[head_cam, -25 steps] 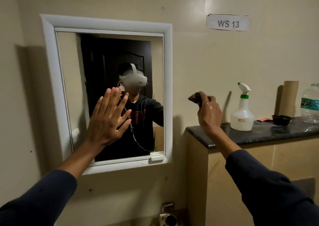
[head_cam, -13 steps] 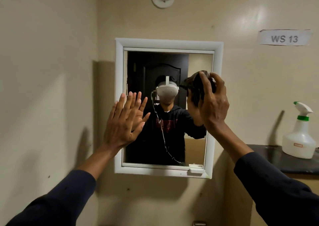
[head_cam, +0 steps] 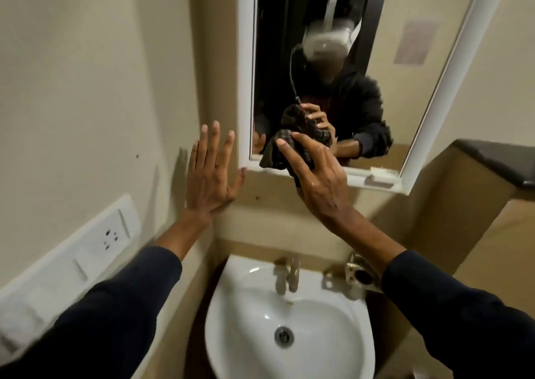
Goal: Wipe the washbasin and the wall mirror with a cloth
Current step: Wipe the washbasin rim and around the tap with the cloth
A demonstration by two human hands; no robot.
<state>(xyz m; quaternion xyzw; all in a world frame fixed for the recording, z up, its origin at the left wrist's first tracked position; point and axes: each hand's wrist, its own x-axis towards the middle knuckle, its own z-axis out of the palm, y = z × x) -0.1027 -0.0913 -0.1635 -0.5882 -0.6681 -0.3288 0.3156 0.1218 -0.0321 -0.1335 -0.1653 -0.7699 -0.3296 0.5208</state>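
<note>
The white-framed wall mirror [head_cam: 390, 60] hangs above the white washbasin [head_cam: 249, 306]. My right hand [head_cam: 318, 179] holds a bunched dark checked cloth [head_cam: 275, 155] against the bottom of the glass, near the lower left corner and over the frame's bottom rail. The reflection shows fingers wrapped round the cloth. My left hand [head_cam: 210, 176] lies flat on the wall with straight fingers, just left of the mirror's bottom-left corner, thumb touching the frame. The basin sits below both arms with nothing in it.
A tap [head_cam: 292, 274] stands at the basin's back rim, a metal fitting [head_cam: 359, 274] beside it on the right. A white switch and socket panel [head_cam: 86, 251] runs along the left wall. A dark-topped ledge [head_cam: 498, 158] juts out at the right.
The view has tipped down, bringing the basin in. My right hand has carried the cloth from the mirror's upper right down to its lower left. My left hand has slid off the glass onto the wall.
</note>
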